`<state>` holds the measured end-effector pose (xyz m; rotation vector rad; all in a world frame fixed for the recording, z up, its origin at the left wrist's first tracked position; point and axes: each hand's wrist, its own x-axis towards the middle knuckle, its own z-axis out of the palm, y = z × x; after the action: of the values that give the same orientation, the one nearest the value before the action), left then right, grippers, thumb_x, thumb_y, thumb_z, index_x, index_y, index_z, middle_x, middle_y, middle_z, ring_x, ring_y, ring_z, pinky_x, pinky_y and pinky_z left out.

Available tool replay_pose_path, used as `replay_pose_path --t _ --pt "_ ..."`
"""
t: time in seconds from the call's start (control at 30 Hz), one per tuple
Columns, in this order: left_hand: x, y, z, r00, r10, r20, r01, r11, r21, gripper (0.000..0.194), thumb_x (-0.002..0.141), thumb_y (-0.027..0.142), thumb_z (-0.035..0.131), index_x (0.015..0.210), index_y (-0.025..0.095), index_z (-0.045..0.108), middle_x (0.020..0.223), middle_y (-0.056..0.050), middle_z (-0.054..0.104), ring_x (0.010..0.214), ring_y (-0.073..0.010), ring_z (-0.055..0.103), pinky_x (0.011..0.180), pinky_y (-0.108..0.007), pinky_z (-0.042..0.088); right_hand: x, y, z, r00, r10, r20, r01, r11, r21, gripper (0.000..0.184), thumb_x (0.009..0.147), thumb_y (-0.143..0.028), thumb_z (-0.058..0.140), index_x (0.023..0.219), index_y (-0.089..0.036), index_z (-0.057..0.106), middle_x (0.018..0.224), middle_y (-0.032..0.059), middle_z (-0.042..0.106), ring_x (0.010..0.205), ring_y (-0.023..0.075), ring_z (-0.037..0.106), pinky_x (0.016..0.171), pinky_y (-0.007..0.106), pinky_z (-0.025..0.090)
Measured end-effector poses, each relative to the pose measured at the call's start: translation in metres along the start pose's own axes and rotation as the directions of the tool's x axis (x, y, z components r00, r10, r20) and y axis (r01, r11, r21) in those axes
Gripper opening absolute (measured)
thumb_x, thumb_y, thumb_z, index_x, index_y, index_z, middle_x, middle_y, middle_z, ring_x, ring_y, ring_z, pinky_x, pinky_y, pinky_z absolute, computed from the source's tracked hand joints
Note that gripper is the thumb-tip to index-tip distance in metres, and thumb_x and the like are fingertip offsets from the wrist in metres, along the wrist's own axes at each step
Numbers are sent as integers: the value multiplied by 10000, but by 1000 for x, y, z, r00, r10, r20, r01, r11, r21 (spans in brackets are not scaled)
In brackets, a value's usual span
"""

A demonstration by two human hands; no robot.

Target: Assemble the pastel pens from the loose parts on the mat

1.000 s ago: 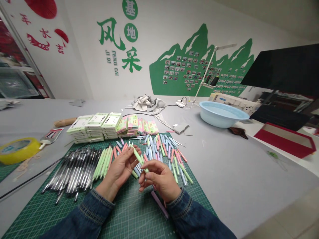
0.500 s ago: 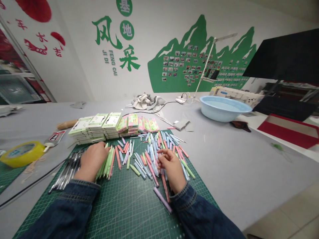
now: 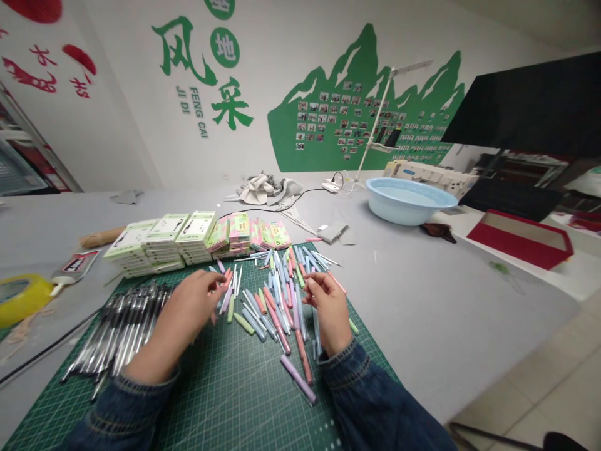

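Observation:
A heap of pastel pen barrels [image 3: 277,294] in pink, green, blue and purple lies on a green cutting mat [image 3: 225,401]. My left hand [image 3: 188,310] hovers over the heap's left edge, fingers curled together, tips at a pink barrel [image 3: 228,277]. It hides a row of green barrels. My right hand [image 3: 328,307] is on the heap's right side, thumb and fingers pinched on a pale barrel I cannot name surely. A row of black pens [image 3: 117,326] lies to the left. One purple barrel [image 3: 298,379] lies apart near my right sleeve.
Stacks of green and pink pen boxes [image 3: 164,241] stand behind the mat. A yellow tape roll [image 3: 19,297], a glue tube [image 3: 70,266] and a black cable [image 3: 42,351] lie left. A blue basin [image 3: 408,200] and red tray [image 3: 521,241] sit at right.
A second ago both hands held one green barrel. My left hand laid it on the green row, then moved right to the heap. My right hand went to the heap and pinched.

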<state>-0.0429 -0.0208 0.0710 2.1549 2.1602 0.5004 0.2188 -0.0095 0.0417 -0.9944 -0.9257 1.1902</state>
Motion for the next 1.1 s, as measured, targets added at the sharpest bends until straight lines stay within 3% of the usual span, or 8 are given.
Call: replay_pose_path --t 0.13,0.27,0.37,0.53,0.6,0.7,0.83,1.1 --pt "-7 26 26 951 273 148 -251 957 -146 322 818 385 574 1071 234 704 1157 -112 655 1137 -300 540 995 -408 363 8 -4 -8 998 -13 -61 16 999 46 199 719 -315 674 852 -170 641 708 -5 584 579 109 508 565 257 467" --pt "-26 37 58 934 338 113 -328 940 -93 766 790 552 577 1465 313 302 1545 -105 275 1397 -385 215 1081 -589 178 19 -8 -20 991 -28 -130 34 999 42 183 702 -289 668 835 -166 640 677 -14 581 565 108 512 563 255 445" --pt "-39 46 73 895 420 151 -415 907 -67 748 845 602 452 1488 375 146 1576 -62 173 1423 -378 131 1075 -635 123 26 -7 -27 988 -46 -149 45 999 -9 160 699 -270 649 819 -164 636 701 -12 593 566 106 512 578 258 442" --pt "-39 62 83 890 443 111 -444 896 -14 709 854 617 416 1480 381 182 1570 -69 198 1418 -379 156 1068 -635 137 33 5 -30 997 -68 -44 55 966 -251 156 745 -245 582 859 -171 660 792 31 653 637 157 559 629 304 460" --pt "-35 65 86 892 442 95 -443 896 -4 703 846 629 419 1472 390 207 1564 -63 224 1413 -376 177 1064 -632 155 34 9 -29 988 -153 17 143 869 -474 189 768 -184 541 894 -178 681 862 54 681 752 193 594 727 335 462" --pt "-32 65 89 896 438 72 -440 898 11 699 841 641 414 1467 406 210 1559 -54 243 1408 -371 200 1057 -630 182 35 14 -25 943 -254 214 322 549 -771 296 793 -92 495 1007 -170 685 985 86 689 945 223 587 907 358 392" --pt "-37 60 93 894 447 26 -447 893 54 681 857 627 401 1469 416 188 1553 -39 264 1402 -354 230 1063 -616 193 41 19 -15 911 -162 379 404 168 -899 345 828 -66 489 1114 -174 649 1059 99 666 1024 226 542 935 329 344" --pt "-43 52 95 882 470 -24 -466 880 95 605 908 549 373 1469 419 186 1551 -16 267 1394 -308 276 1073 -580 234 56 32 7 911 -151 384 391 25 -920 269 871 -69 439 975 -173 664 1043 111 617 976 240 510 841 320 365"
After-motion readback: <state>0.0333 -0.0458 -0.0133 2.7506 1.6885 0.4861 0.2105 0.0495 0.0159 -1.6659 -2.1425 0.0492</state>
